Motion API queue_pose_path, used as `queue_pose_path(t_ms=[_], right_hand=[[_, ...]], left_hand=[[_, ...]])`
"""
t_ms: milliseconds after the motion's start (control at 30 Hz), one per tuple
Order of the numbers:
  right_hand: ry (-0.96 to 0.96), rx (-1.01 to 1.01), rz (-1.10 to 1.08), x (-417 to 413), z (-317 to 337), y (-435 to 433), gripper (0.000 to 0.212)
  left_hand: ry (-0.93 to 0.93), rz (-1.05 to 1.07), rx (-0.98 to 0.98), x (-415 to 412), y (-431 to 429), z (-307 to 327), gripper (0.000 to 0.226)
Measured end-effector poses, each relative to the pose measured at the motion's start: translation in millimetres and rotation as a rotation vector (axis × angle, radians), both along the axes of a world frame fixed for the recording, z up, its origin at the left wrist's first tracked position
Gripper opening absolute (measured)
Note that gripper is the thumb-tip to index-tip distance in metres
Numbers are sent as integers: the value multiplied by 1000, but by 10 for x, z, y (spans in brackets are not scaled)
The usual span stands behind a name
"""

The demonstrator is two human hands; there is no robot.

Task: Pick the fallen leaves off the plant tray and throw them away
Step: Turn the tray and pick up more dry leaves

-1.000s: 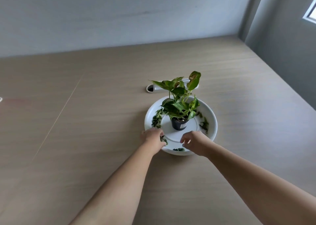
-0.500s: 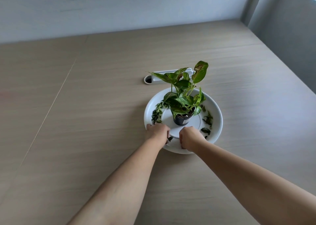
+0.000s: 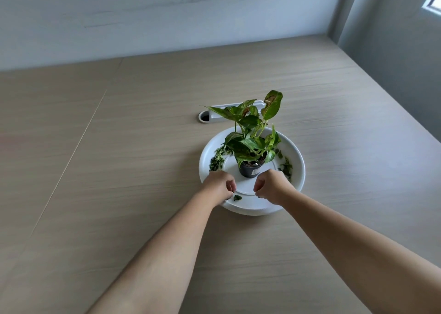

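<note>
A white round tray (image 3: 299, 170) sits on the wooden table, with a small green plant in a black pot (image 3: 250, 169) at its centre. Fallen leaves lie in the tray's groove in a left pile (image 3: 216, 162) and a right pile (image 3: 286, 168). One loose leaf (image 3: 237, 197) lies at the front, between my hands. My left hand (image 3: 218, 186) is over the front-left rim, fingers curled tight, a dark leaf bit showing under it. My right hand (image 3: 272, 186) is fisted over the front-right groove, green scraps peeking from under the fingers.
A white cable outlet with a round hole (image 3: 204, 117) is set into the table just behind the tray. A grey wall runs along the far edge. The table's right edge drops off beside a second wall. No bin is in view.
My hands have moved slightly apart on the tray's front rim and both have closed into fists. A single leaf now lies uncovered between them. The view has shifted a little.
</note>
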State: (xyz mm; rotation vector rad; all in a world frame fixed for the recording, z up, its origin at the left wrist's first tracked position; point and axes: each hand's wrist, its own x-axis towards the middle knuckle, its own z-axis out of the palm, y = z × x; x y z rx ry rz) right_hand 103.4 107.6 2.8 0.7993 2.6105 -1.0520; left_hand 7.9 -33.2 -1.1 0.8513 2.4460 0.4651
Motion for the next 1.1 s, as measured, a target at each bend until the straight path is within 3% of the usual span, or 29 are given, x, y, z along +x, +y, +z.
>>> queue_pose_path(t_ms=[233, 400, 567, 700, 833, 967, 1100], right_hand=[[41, 0, -39, 62, -42, 68, 13], [58, -7, -65, 105, -82, 91, 14], [56, -30, -88, 137, -78, 118, 12], [61, -51, -104, 179, -27, 150, 11], [86, -65, -113, 218, 45, 141, 14], [128, -66, -94, 408, 155, 155, 11], [192, -30, -149, 996, 305, 423, 12]], left_hand=[[16, -258, -187, 97, 123, -26, 37], [98, -262, -152, 99, 130, -103, 28], [56, -138, -20, 62, 111, -154, 20], [-12, 152, 208, -25, -11, -44, 8], [-172, 411, 431, 7, -201, 46, 18], [-184, 423, 443, 278, -206, 148, 20], [-171, 303, 408, 851, 162, 296, 16]])
